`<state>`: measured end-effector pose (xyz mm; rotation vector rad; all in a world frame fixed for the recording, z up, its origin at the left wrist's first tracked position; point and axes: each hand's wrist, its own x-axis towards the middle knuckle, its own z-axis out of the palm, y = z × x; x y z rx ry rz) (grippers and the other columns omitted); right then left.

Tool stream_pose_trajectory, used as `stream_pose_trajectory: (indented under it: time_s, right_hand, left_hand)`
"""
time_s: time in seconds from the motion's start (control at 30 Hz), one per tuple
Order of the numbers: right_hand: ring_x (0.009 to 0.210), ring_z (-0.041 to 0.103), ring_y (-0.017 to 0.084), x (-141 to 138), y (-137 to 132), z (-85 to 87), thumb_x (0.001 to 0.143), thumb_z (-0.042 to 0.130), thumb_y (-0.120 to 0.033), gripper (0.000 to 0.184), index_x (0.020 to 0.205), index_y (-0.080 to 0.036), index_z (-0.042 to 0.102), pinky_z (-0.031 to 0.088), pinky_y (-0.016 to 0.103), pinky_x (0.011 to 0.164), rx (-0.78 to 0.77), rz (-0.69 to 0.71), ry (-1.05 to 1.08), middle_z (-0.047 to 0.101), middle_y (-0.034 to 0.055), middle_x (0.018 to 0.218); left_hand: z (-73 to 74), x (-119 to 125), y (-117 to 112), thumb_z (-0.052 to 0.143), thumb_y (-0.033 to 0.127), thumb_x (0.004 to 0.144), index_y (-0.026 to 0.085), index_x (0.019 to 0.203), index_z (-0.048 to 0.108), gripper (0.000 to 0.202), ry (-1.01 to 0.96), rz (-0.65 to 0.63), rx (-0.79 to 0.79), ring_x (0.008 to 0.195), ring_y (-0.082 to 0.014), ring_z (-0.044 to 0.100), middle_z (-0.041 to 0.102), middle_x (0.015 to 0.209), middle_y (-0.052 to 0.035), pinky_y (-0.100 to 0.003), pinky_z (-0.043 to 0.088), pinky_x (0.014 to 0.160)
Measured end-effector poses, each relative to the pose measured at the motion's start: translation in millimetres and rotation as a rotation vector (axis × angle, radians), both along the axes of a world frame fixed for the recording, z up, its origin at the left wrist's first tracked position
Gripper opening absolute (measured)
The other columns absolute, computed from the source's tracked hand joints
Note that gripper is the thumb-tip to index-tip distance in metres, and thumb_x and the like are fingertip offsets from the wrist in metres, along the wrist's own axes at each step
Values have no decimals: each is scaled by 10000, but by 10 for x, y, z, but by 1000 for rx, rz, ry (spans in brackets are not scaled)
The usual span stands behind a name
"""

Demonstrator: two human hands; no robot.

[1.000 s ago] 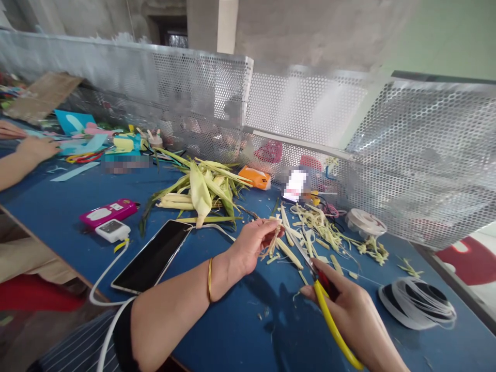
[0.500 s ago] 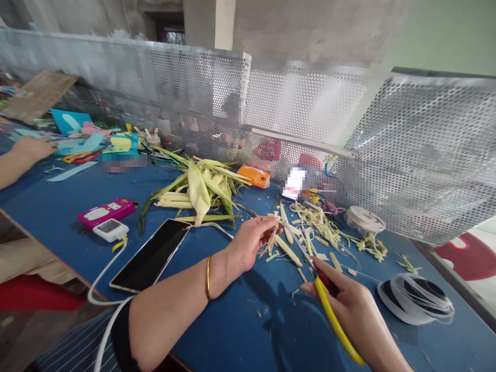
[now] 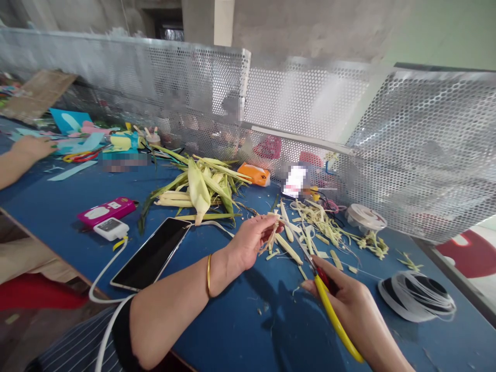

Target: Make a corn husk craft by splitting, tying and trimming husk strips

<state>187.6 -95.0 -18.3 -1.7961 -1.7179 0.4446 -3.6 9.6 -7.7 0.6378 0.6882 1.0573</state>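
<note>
My left hand pinches a small bundle of dried corn husk strips above the table. My right hand is closed round a pair of scissors with yellow and red handles. Their blades point up and left, with the tips close to the husk in my left fingers; whether they touch it I cannot tell. Cut husk pieces and a heap of thin husk scraps lie just beyond my hands. Farther back sits a pile of whole green corn husks.
A phone with a white cable lies left of my forearm, near a magenta box. At right are a spool of white line and a tape roll. Perforated metal panels line the back. A co-worker's hand rests among coloured paper.
Almost nothing differs. Both hands keep their hold on the husk strips and the scissors, and the view has shifted very slightly.
</note>
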Motion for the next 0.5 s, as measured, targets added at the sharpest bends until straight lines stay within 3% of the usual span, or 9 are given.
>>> stream_pose_trajectory:
  time_s: [0.3,0.5]
  right_hand:
    - [593,638,155,31,-19,-18,767,612,-622,671,1218,-129,682,466,153,517,-57,-29,-66,706,1,680]
    - [628,669,176,68,6,3,770,580,-657,643,1150,-153,703,470,179,534,11,-107,-121,742,27,739]
  left_hand:
    - [-1,-4,22,788,286,704,139,762,701,180,0,3,-1,755,-97,625,695,779,-38,-183,436,671]
    - [-8,-16,47,834,309,656,148,749,673,246,23,14,12,684,-104,647,695,768,-26,-192,449,617]
